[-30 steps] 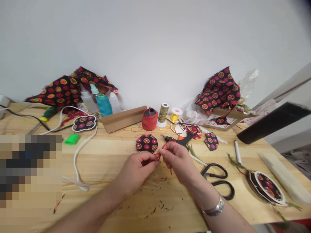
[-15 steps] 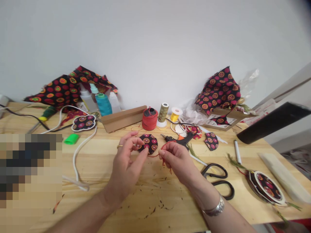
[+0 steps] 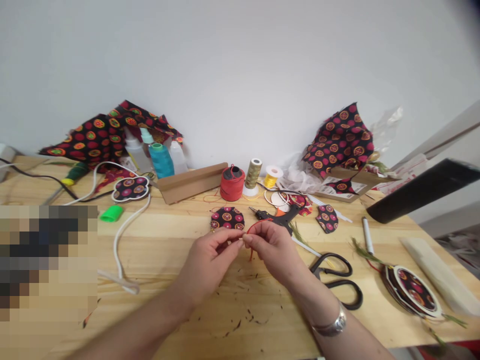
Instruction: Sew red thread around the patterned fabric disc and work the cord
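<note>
A red cord [image 3: 251,253] hangs from the pinched fingers of my right hand [image 3: 272,247]. My left hand [image 3: 213,257] meets it fingertip to fingertip, its thumb and forefinger closed at the cord; the exact spot they grip is partly hidden. Just beyond my left fingers lies a dark patterned fabric piece [image 3: 227,218], flat on the table. Behind my right hand rests a black glue gun [image 3: 287,217]. Black-handled scissors [image 3: 343,272] lie to the right of my right wrist.
A red spool of cord [image 3: 232,184], an olive thread cone [image 3: 252,179] and a yellow spool [image 3: 272,176] stand at the back. A cardboard strip [image 3: 193,185] and bottles are left of them. A round fabric-covered ornament [image 3: 414,290] and a marker [image 3: 368,237] lie at right.
My left hand has moved right from beside the fabric piece, and its spread fingers have closed against my right fingertips at the cord. My right hand has stayed nearly in place.
</note>
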`<control>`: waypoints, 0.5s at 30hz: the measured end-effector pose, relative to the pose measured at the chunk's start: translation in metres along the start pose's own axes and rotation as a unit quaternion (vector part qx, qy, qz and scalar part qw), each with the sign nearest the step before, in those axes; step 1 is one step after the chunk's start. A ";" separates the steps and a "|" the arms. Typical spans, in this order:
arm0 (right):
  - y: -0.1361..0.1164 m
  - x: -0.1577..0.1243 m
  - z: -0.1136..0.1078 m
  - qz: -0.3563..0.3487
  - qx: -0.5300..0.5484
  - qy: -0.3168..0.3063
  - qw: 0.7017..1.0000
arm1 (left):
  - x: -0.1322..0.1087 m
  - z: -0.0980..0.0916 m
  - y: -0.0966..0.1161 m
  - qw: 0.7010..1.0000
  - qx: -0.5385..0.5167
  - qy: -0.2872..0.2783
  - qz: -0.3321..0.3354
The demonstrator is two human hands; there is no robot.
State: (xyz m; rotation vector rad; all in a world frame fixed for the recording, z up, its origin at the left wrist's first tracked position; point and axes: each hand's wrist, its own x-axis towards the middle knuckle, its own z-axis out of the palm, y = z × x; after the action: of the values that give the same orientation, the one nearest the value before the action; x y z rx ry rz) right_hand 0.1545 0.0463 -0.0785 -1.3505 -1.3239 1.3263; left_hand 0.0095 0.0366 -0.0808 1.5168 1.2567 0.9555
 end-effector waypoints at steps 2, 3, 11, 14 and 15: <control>0.001 0.001 0.000 -0.005 -0.012 0.001 1.000 | 0.001 -0.001 0.001 1.000 0.010 0.002 0.002; 0.001 0.001 0.000 -0.007 -0.017 0.002 1.000 | 0.002 -0.001 0.001 1.000 0.012 0.001 0.005; 0.000 0.001 -0.002 -0.006 -0.035 -0.006 0.999 | 0.004 -0.003 0.000 0.997 -0.040 -0.028 -0.052; -0.001 0.001 -0.005 -0.014 -0.048 -0.020 0.999 | 0.006 -0.003 0.001 0.992 -0.070 -0.045 -0.092; -0.001 0.001 -0.006 -0.013 -0.053 -0.026 0.998 | 0.006 -0.003 0.001 0.991 -0.077 -0.047 -0.099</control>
State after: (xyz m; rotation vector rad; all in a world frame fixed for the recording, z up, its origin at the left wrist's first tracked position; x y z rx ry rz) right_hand 0.1600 0.0482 -0.0765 -1.3719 -1.4605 1.2981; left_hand 0.0077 0.0428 -0.0784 1.2758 1.2115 0.8213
